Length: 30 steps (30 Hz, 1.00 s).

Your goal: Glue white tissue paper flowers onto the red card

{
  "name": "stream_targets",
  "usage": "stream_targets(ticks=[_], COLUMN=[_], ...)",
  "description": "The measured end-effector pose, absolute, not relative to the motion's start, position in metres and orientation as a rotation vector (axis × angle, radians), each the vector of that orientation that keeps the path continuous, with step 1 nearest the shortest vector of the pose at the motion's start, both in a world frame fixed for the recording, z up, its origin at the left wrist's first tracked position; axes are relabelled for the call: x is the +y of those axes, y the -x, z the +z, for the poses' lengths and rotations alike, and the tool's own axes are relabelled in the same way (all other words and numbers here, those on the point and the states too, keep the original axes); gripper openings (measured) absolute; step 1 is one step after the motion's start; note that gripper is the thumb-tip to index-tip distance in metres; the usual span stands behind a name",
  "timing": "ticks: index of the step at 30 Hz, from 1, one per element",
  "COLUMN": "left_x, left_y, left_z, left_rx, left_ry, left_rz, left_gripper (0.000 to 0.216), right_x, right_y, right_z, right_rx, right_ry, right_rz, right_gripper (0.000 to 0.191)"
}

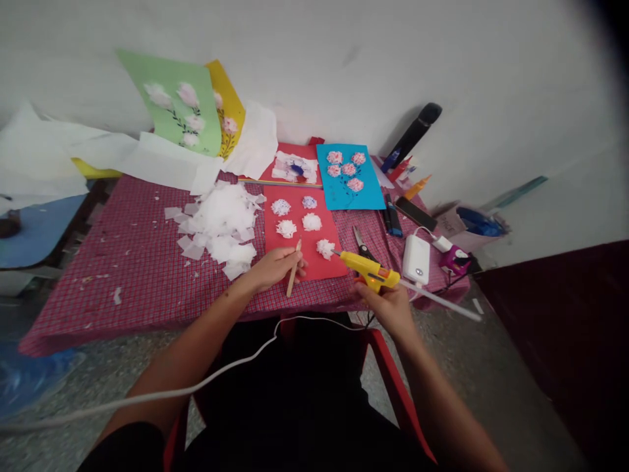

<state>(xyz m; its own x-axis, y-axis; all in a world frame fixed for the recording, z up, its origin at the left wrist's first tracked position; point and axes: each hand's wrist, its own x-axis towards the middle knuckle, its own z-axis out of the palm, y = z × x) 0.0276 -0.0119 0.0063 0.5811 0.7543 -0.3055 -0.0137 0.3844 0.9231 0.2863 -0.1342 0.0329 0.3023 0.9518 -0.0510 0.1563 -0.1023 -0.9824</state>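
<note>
Tissue puffs [325,248] sit on a red card [319,269] in front of us, five of them, the nearest just beside the nozzle of the glue gun [368,271]. We judge that we are at the fixing stage, with puffs going onto the card. The next move calls for a small bead of hot glue under a puff, then a press with the wooden stick [293,269]. Our right hand [386,308] is closed firmly around the gun's grip, the forearm angling in from the lower right. Our left hand [275,269] is curled around the stick at the card's lower left corner, the forearm reaching in from the lower left. Loose white tissue [223,219] lies heaped on the checked surface [147,282] beside the card, with scissors [361,242] just past the gun.
</note>
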Motion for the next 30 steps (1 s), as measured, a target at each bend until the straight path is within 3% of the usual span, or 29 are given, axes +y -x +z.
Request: stream_targets(ticks=[8, 17, 30], left_x=[-0.011, -0.014, -0.013], left_y=[-0.027, -0.026, -0.026], left_z=[-0.001, 0.002, 0.008], left_rx=[0.830, 0.861, 0.896], left_ry=[-1.184, -1.223, -1.285], left_rz=[0.561, 0.541, 0.505], left_gripper=[0.036, 0.032, 0.031], right_x=[-0.137, -0.129, -0.115], right_y=[-0.279, -0.253, -0.242], right_z=[0.033, 0.043, 0.044], right_rx=[-1.430, -2.235, -2.358], right_ry=[1.752, 2.083, 2.207], right_rz=[0.884, 0.293, 0.102], right_gripper=[0.036, 0.023, 0.024])
